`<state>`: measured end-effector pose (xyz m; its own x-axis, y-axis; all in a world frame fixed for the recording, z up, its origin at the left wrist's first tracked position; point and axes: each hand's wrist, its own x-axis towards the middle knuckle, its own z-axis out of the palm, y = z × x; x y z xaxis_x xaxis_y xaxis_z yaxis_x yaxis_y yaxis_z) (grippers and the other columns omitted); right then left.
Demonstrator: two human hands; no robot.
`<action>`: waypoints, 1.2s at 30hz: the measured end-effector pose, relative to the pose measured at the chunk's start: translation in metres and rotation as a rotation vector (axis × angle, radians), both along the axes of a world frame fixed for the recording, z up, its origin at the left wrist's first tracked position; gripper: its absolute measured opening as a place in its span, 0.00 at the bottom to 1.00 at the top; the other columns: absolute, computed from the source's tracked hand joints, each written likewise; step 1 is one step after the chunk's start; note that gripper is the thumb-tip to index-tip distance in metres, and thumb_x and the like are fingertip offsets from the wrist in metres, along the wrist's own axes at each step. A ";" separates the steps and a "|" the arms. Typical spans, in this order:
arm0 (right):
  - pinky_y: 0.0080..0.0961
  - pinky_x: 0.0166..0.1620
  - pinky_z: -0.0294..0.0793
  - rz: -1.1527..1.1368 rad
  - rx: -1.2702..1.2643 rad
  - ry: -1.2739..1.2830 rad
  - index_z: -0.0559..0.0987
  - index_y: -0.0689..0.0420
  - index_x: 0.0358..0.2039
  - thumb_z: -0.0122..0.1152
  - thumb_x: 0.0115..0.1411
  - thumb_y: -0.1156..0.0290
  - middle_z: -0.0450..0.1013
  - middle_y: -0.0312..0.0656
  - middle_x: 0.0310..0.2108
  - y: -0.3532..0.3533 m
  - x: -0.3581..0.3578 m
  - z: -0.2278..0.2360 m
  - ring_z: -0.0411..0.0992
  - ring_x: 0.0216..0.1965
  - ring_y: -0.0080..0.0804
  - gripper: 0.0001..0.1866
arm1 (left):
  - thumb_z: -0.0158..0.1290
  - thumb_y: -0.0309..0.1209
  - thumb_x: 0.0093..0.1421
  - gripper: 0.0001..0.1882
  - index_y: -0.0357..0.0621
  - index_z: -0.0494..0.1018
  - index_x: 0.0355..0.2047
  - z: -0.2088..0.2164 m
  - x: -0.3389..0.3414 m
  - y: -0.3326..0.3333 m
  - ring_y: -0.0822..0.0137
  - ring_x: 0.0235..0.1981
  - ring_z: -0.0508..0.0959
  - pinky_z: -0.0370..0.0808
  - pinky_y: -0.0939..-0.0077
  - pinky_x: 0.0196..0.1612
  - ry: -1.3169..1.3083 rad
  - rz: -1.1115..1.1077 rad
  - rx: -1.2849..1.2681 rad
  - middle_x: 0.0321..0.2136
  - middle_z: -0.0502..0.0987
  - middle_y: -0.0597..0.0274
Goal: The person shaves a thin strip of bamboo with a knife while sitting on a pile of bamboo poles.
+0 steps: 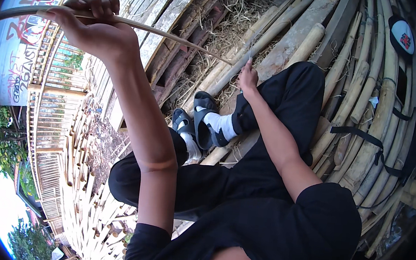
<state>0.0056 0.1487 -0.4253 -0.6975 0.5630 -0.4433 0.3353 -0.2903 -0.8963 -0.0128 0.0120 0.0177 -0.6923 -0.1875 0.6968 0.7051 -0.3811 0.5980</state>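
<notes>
A long, thin bamboo strip [172,37] crosses the upper left of the head view. My left hand [97,29], raised at the end of an outstretched arm, is closed around it with the thumb along its outer part. The strip's other end comes down close to my right hand [248,79], which is held low beside my right knee. The fingers of that hand are wrapped round a slim knife-like tool [249,60]; most of it is hidden by the fist. Whether the tool touches the strip cannot be made out.
Bamboo poles [379,121] lie along my right, with a black strap [358,132], a phone [401,86] and a black-and-white cap-like item [402,37] on them. A wooden pallet [179,7] stands ahead. Cut bamboo pieces [81,193] and a bamboo fence [49,114] are at the left.
</notes>
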 end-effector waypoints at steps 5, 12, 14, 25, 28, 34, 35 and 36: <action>0.22 0.10 0.55 0.059 -0.062 0.019 0.64 0.53 0.21 0.35 0.64 0.40 0.57 0.31 0.10 -0.009 0.014 0.030 0.55 0.07 0.21 0.29 | 0.37 0.63 0.61 0.30 0.51 0.69 0.20 -0.006 0.001 -0.023 0.72 0.14 0.57 0.53 0.76 0.22 -0.055 -0.126 -0.018 0.11 0.62 0.68; 0.21 0.11 0.56 0.371 0.042 0.111 0.66 0.56 0.19 0.38 0.65 0.43 0.59 0.32 0.11 -0.022 0.036 0.097 0.57 0.08 0.20 0.30 | 0.30 0.59 0.65 0.32 0.53 0.73 0.20 -0.005 0.018 -0.019 0.75 0.06 0.52 0.50 0.82 0.09 0.139 -0.248 -0.228 0.06 0.57 0.70; 0.28 0.20 0.61 0.445 0.070 0.124 0.68 0.59 0.18 0.36 0.65 0.43 0.62 0.38 0.11 -0.025 0.044 0.116 0.63 0.13 0.29 0.32 | 0.30 0.59 0.65 0.32 0.54 0.72 0.19 -0.008 0.018 -0.024 0.75 0.06 0.51 0.49 0.82 0.09 0.174 -0.231 -0.243 0.06 0.57 0.71; 0.39 0.30 0.65 0.659 0.145 0.271 0.68 0.65 0.19 0.35 0.67 0.48 0.64 0.49 0.14 -0.023 0.079 0.212 0.65 0.19 0.42 0.32 | 0.36 0.66 0.59 0.33 0.55 0.75 0.20 -0.013 0.025 -0.030 0.80 0.07 0.46 0.44 0.85 0.10 0.165 -0.188 -0.212 0.07 0.52 0.75; 0.43 0.28 0.64 0.739 0.227 0.342 0.69 0.65 0.22 0.34 0.68 0.50 0.66 0.56 0.15 -0.032 0.086 0.226 0.67 0.21 0.56 0.31 | 0.28 0.68 0.58 0.35 0.53 0.64 0.15 -0.011 0.028 -0.027 0.79 0.05 0.47 0.46 0.86 0.07 0.216 0.021 -0.262 0.05 0.52 0.72; 0.45 0.26 0.63 0.654 0.316 0.394 0.69 0.65 0.20 0.34 0.68 0.52 0.65 0.55 0.13 -0.039 0.084 0.210 0.68 0.21 0.58 0.31 | 0.32 0.64 0.60 0.31 0.55 0.45 0.11 -0.006 0.043 0.008 0.76 0.08 0.47 0.47 0.82 0.14 -0.082 0.665 -0.084 0.06 0.47 0.72; 0.45 0.26 0.63 0.667 0.331 0.361 0.70 0.64 0.20 0.33 0.68 0.52 0.65 0.55 0.13 -0.037 0.084 0.212 0.68 0.21 0.58 0.31 | 0.32 0.64 0.60 0.31 0.55 0.45 0.11 -0.008 0.042 0.005 0.76 0.08 0.47 0.47 0.82 0.14 -0.088 0.670 -0.086 0.06 0.47 0.72; 0.47 0.28 0.66 0.682 0.359 0.357 0.71 0.65 0.21 0.33 0.68 0.52 0.68 0.58 0.15 -0.034 0.083 0.217 0.69 0.24 0.60 0.31 | 0.32 0.64 0.59 0.32 0.55 0.45 0.11 -0.007 0.041 0.003 0.76 0.08 0.47 0.47 0.81 0.14 -0.081 0.654 -0.111 0.06 0.47 0.72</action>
